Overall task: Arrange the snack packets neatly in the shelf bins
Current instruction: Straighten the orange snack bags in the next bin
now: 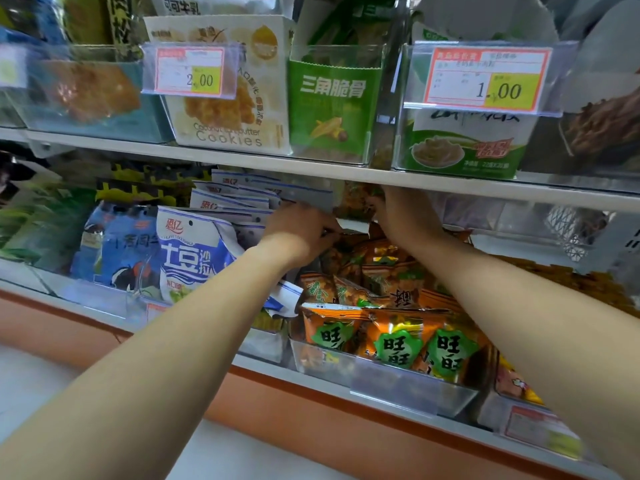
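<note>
Several orange snack packets [394, 344] with green badges fill a clear shelf bin [408, 386] on the lower shelf. Both my arms reach deep into the back of this bin. My left hand [301, 230] curls its fingers onto the top edge of a packet at the back. My right hand [401, 213] is under the upper shelf, fingers around an orange packet [356, 202] held upright at the rear; its fingertips are partly hidden. To the left, white and blue packets [190, 251] stand in a row in the neighbouring bin.
The upper shelf [346, 173] hangs low over the hands. It carries clear bins with a cookie box [228, 109], a green box [332, 105] and price tags [485, 77]. A blue packet [117, 251] stands far left. More bins sit at the right.
</note>
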Demonstrator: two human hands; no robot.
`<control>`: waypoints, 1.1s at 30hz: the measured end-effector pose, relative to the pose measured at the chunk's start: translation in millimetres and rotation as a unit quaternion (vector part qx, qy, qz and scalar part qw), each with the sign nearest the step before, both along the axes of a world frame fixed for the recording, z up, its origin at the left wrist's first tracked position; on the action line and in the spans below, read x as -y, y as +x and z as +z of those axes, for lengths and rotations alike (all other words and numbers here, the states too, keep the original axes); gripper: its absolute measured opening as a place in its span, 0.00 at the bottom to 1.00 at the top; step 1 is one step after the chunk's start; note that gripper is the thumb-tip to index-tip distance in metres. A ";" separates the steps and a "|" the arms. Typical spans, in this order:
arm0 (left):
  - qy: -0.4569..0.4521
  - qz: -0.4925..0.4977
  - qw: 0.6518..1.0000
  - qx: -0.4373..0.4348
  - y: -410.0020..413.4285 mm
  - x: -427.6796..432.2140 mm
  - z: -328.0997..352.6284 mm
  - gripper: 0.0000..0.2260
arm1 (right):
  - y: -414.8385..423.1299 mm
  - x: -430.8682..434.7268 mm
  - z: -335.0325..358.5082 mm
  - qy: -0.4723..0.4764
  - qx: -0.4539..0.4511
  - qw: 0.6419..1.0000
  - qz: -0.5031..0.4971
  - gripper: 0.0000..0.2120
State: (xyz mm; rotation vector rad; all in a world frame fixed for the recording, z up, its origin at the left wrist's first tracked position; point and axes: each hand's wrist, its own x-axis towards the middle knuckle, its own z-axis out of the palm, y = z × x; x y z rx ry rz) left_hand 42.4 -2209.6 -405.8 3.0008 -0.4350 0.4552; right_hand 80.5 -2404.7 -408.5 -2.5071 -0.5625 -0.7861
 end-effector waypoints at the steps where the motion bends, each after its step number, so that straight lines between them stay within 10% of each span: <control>1: 0.000 -0.003 1.000 0.002 1.1 -0.2 -0.4 0.12 | 4.9 -0.1 -1.1 -0.011 -0.008 1.000 -0.009 0.18; 17: -0.012 0.015 0.998 0.067 16.0 15.0 -7.8 0.12 | 36.5 -13.8 3.5 -0.152 -0.310 0.939 0.006 0.21; 22: -0.049 0.031 0.997 0.047 19.2 16.1 -7.3 0.09 | 30.6 -11.1 6.1 -0.009 -0.226 0.969 0.096 0.15; 27: -0.096 0.030 0.995 -0.002 18.9 12.4 -1.6 0.08 | 31.9 -12.6 4.1 -0.248 -0.331 0.910 0.029 0.18; 33: -0.133 -0.001 0.991 -0.034 11.4 15.3 28.8 0.09 | 32.1 -22.2 12.2 -0.244 -0.321 0.915 0.029 0.16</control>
